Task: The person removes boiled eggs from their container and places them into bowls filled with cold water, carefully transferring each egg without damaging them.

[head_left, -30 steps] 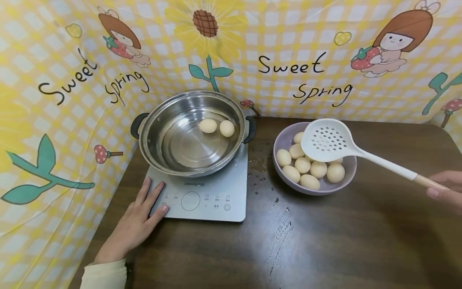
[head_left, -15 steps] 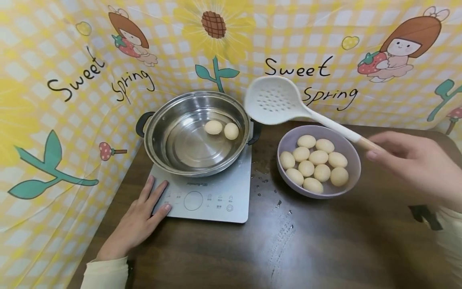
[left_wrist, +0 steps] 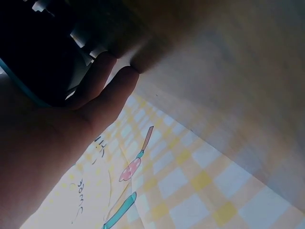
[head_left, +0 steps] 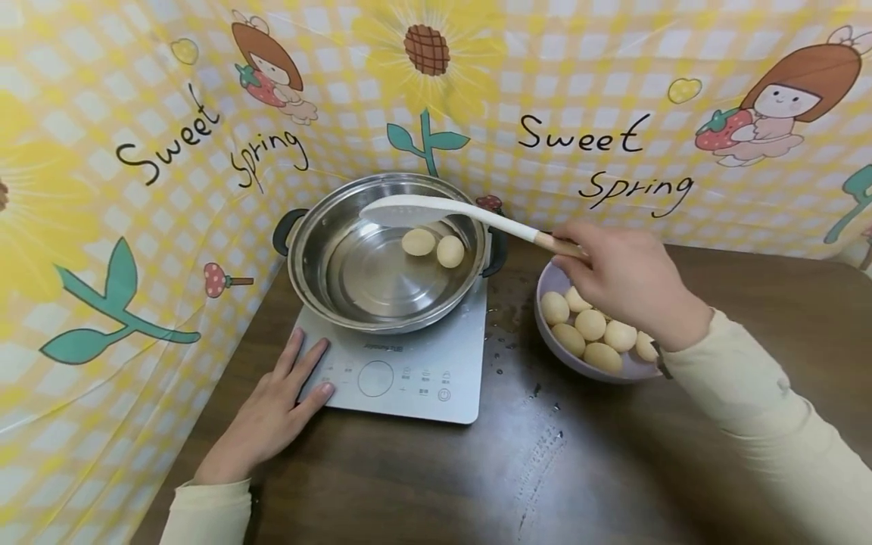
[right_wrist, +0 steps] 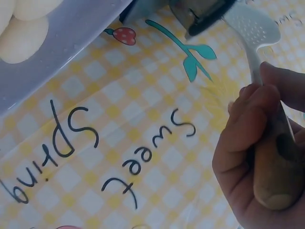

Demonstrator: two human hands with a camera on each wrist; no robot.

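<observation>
My right hand [head_left: 623,276] grips the wooden handle of a white slotted spoon [head_left: 409,210], fingers curled round it; the right wrist view shows the handle [right_wrist: 276,167] lying in the palm. The spoon's perforated head is over the back of a steel pot [head_left: 306,291]. Two eggs [head_left: 418,242] lie in the water at the pot's right side. My left hand [head_left: 269,412] rests with spread fingers on the left edge of a white induction cooktop [head_left: 422,378], which bears the pot. Below my right hand a purple bowl [head_left: 548,280] holds several eggs [head_left: 590,325], partly hidden by the hand.
The dark wooden table [head_left: 443,484] carries water drops [head_left: 534,391] between cooktop and bowl. A yellow checked cloth [head_left: 504,76] with printed figures stands behind and along the left side. Black handles [head_left: 289,231] stick out from the pot's sides.
My right hand has moved left from the right edge, carrying the slotted spoon from above the egg bowl to over the pot. My left hand has stayed on the cooktop while the view shifted slightly.
</observation>
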